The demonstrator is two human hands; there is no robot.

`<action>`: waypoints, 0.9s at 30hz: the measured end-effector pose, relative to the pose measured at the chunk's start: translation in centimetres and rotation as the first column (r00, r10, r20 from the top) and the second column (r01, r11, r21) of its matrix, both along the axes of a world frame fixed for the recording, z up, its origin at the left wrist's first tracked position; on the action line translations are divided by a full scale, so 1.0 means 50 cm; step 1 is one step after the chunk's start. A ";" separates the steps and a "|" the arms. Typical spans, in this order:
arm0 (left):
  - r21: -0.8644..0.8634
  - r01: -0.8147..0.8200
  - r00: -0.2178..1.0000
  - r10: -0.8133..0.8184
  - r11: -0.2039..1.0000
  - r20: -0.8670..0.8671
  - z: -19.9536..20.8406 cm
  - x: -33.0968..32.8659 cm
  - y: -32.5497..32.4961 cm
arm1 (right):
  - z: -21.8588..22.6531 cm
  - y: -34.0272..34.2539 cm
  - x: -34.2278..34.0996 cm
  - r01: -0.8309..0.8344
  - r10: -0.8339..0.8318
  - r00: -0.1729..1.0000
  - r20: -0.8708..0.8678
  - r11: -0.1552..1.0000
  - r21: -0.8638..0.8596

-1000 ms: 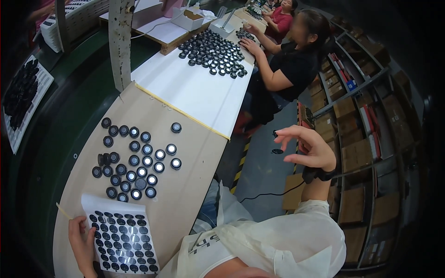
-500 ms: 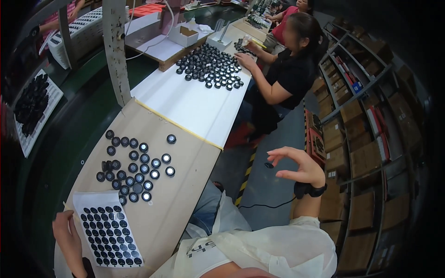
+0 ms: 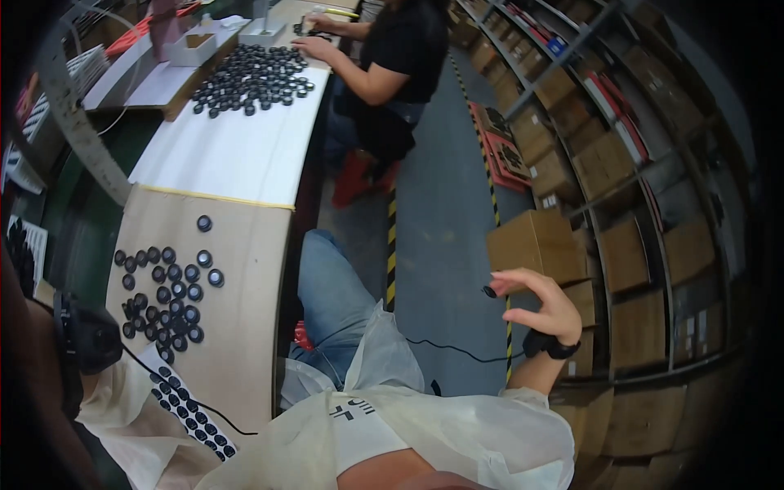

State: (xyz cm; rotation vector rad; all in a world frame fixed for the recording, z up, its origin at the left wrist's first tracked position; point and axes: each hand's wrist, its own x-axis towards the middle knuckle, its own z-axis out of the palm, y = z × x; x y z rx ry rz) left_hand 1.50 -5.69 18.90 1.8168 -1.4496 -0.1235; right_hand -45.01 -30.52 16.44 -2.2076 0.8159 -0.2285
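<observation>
My right hand [image 3: 539,306] is held out over the aisle, its thumb apart from the curved fingers. A small round black sticker [image 3: 489,291] clings to a fingertip of that hand. My left hand [image 3: 34,384] is a dark blur close to the view's left edge. Its fingers cannot be made out, and a black device [image 3: 91,336] sits at that wrist. The sheet of round black stickers [image 3: 194,418] lies on the near left of the bench, partly hidden by my left sleeve. Beyond it, small round black caps [image 3: 175,306] are scattered on the brown board.
A co-worker [image 3: 400,57] sits at the far bench by a pile of black caps [image 3: 253,77] on a white sheet [image 3: 224,159]. Shelves with cartons [image 3: 612,175] line the right side. A carton [image 3: 535,245] stands beyond my right hand. A black cord [image 3: 457,353] crosses the aisle.
The view has swung to the right. My left hand has left the sticker sheet and come up close to the left edge. My right hand still carries the sticker.
</observation>
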 end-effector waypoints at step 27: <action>-0.307 0.790 0.613 -0.666 0.531 0.425 0.128 -0.268 -0.477 | -0.128 0.282 -0.281 0.531 -0.549 0.830 0.100 0.832 0.158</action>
